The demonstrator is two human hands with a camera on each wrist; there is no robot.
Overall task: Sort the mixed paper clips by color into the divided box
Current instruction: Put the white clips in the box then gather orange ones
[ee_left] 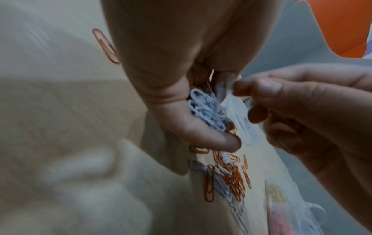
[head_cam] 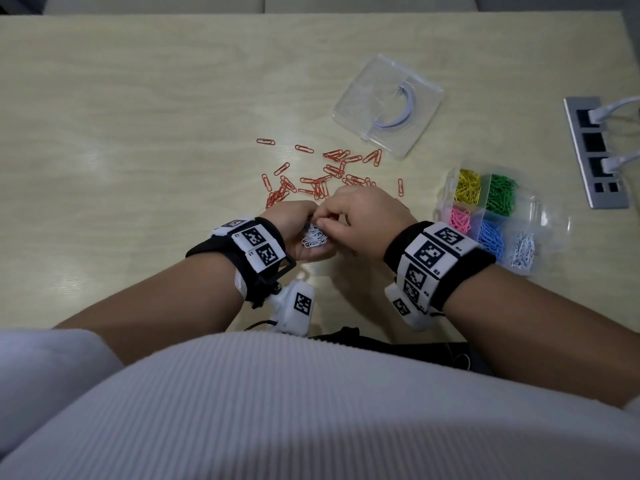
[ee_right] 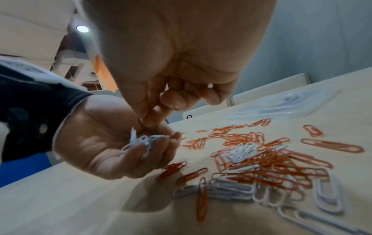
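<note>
White paper clips [head_cam: 314, 238] sit heaped in the cupped left hand [head_cam: 294, 230], closest to the camera after the person's own front and forearms; the palm faces up and its fingers curl round the heap, so the hand works as a small bowl and saves a trip to the box for each clip. Over it the right hand [head_cam: 363, 220] reaches in from three o'clock, thumb and forefinger pinched together at the heap. The right wrist view shows one white clip [ee_right: 133, 136] standing up at those fingertips, so this grip seems to be adding a single clip, though blur keeps me from being sure it is held.

At twelve o'clock from the hands, loose orange clips [head_cam: 322, 174] lie scattered on the bench [head_cam: 138, 133]; the wrist views show more white clips on the bench [ee_right: 241, 150] mixed among them, so white picking is not finished and orange has not begun.

At three o'clock stands the divided box [head_cam: 450, 188], open, with yellow, green, pink, blue and white compartments already filled. Its clear lid [head_cam: 388, 105] lies at one o'clock, set aside to leave the box reachable. A socket strip [head_cam: 595, 150] is let into the bench at the far right.
</note>
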